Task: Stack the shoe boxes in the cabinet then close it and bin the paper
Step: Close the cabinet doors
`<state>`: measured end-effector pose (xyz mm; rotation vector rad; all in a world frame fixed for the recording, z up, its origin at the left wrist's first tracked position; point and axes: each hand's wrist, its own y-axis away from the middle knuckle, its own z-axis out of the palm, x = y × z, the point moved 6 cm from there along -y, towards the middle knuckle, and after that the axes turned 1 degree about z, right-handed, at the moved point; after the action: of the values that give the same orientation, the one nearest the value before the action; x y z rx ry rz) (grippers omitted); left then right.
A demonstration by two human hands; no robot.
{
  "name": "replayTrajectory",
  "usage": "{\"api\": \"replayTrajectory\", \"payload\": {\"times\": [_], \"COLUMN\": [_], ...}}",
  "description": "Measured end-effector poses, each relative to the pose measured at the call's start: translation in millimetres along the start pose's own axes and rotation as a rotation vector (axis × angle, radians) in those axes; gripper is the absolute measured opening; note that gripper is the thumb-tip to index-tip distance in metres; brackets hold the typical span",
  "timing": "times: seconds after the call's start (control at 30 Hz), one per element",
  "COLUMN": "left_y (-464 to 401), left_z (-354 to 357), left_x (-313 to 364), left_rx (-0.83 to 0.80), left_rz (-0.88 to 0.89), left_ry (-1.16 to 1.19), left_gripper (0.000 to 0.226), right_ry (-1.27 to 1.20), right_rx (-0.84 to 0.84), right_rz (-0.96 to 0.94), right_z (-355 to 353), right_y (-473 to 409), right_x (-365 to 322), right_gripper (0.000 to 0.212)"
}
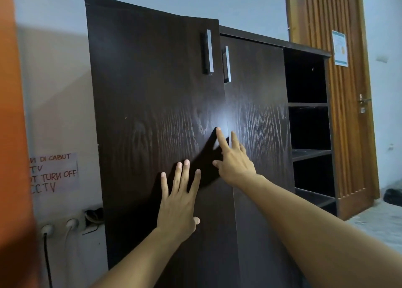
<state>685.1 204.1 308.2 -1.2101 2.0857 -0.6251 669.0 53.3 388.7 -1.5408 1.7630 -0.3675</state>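
Note:
A dark brown wooden cabinet [256, 35] stands against the wall. Its left door [148, 96] is slightly ajar, its edge standing out in front of the right door [256, 104]. Each door has a vertical silver handle near the top. My left hand [178, 202] lies flat on the left door, fingers spread. My right hand [233, 159] rests with fingers apart across the seam between the two doors. Neither hand holds anything. The shoe boxes and the paper are not in view.
Open dark shelves [309, 104] fill the cabinet's right side. A wooden slatted room door [339, 15] with a paper notice stands behind it. On the left wall are a handwritten sign [54, 172] and wall sockets [71, 223] with plugged cables. A dark object [392, 197] lies on the floor at right.

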Motion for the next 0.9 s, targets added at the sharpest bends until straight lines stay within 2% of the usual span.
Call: {"api": "replayTrajectory", "payload": {"times": [0.2, 0.3, 0.53, 0.73, 0.9], "left_y": [-7.9, -10.1, -9.8, -4.7, 10.0], "left_z": [19.1, 27.9, 32.0, 33.1, 42.9], "left_x": [-22.6, -29.2, -25.5, -4.3, 31.0], "left_rx": [0.008, -0.019, -0.016, -0.095, -0.215], "left_rz": [-0.013, -0.001, -0.039, -0.036, 0.102], "left_ry": [-0.054, -0.071, -0.113, -0.058, 0.056], "left_gripper": [0.128, 0.128, 0.124, 0.111, 0.095], "right_ry": [0.073, 0.045, 0.069, 0.105, 0.143], "right_rx": [-0.144, -0.124, -0.12, -0.226, -0.328], "right_rz": [-0.056, -0.057, -0.11, -0.116, -0.044], "right_z": [48.0, 60.2, 60.8, 60.2, 56.1], "right_y": [-17.9, -17.8, -10.4, 10.4, 47.2], "right_x": [-2.1, -0.9, 6.4, 29.4, 71.1], "right_gripper": [0.102, 0.109, 0.107, 0.102, 0.099]}}
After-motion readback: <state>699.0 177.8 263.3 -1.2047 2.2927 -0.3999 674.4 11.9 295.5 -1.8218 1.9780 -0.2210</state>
